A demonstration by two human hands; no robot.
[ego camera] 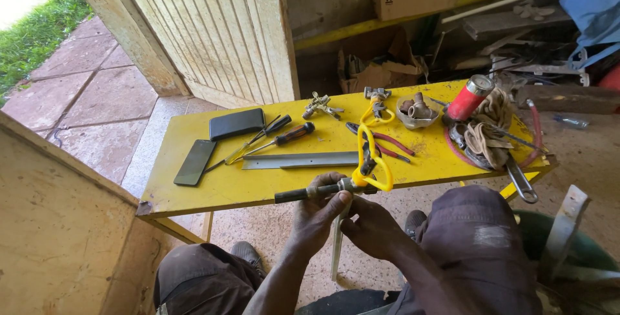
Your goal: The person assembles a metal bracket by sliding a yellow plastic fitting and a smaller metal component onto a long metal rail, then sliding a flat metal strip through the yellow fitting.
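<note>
At the yellow table's near edge, we pinch a dark-handled tool in our left hand, 1 yellow-looped fitting at its tip; right hand fingers curl beneath, steadying next.

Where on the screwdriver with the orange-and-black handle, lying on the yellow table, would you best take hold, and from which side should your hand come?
Grip the screwdriver by its thick orange-and-black handle, probably coming down from above. It lies flat on the yellow table, handle towards the far right, thin shaft pointing near left. The handle has bare tabletop around it; the shaft runs close beside the second screwdriver and the metal strip.
</note>
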